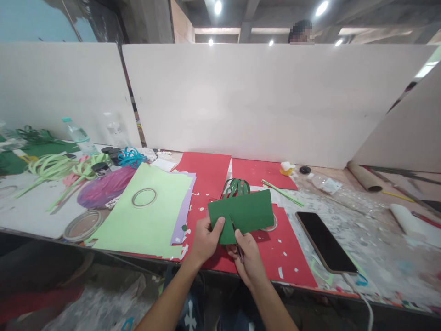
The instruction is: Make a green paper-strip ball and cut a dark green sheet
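A dark green sheet of paper point(253, 209) is held up over the red paper point(282, 248) at the table's front. My left hand point(208, 236) grips its lower left part, thumb on top and the other fingers behind it. In my right hand point(248, 253) is a pair of scissors point(234, 226), with the blades at a cut in the sheet's lower edge. My fingers hide most of the scissors' handles. Just behind the sheet stands a dark green paper-strip ball point(237, 187), partly covered by it. A ring point(274, 224) shows past the sheet's right end.
To the left lie light green sheets point(165, 220) with a ring point(144, 197) on them, a purple plastic bag point(103, 186) and paper-strip shapes point(51, 166). A phone point(325, 241) with a cable, a plastic bottle point(327, 184) and a cardboard tube point(365, 177) are on the right. White panels point(241, 101) stand behind.
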Demonstrator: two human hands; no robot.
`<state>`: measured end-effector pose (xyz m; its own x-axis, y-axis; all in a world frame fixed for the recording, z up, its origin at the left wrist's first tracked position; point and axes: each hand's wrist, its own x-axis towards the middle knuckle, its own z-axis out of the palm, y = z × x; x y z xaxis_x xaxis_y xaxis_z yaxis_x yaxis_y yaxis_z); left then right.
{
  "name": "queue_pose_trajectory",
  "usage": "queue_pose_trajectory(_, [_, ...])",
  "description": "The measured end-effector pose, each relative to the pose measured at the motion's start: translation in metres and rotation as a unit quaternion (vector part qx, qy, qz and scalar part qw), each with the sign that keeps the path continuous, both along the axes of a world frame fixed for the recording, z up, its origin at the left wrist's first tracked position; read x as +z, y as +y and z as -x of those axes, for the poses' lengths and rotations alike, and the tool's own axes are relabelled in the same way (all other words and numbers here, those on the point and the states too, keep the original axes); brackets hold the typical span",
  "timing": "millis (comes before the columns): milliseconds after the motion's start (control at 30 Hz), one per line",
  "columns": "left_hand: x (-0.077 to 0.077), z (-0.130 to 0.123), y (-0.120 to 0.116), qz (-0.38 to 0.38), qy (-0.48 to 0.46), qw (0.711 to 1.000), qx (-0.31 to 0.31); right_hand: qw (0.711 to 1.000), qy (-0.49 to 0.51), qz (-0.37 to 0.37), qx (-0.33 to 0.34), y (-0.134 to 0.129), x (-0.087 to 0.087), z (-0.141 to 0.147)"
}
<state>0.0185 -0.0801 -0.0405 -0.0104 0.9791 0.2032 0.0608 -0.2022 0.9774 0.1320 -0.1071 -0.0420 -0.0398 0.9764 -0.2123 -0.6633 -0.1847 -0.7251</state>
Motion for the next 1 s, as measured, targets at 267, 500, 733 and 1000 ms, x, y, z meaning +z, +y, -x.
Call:
queue_pose_trajectory(267, [0.002,0.000,-0.002,-0.022,0.035,0.999,-0.026,0.999,0.040,0.032,0.006,0.000,0.004,0.000])
queue_pose_trajectory(500, [-0.001,0.003,-0.002,-0.046,0.062,0.997,-0.025,0.997,0.072,0.039,0.013,0.002,0.010,0.001])
queue_pose_trajectory(733, [0.001,0.003,-0.002,-0.055,0.062,0.996,-0.039,0.996,0.080,0.044,0.008,0.003,0.014,0.003])
queue_pose_trajectory(1000, [0.002,0.003,-0.002,-0.050,0.045,0.997,-0.026,0.997,0.070,0.045,-0.004,0.004,0.015,0.004])
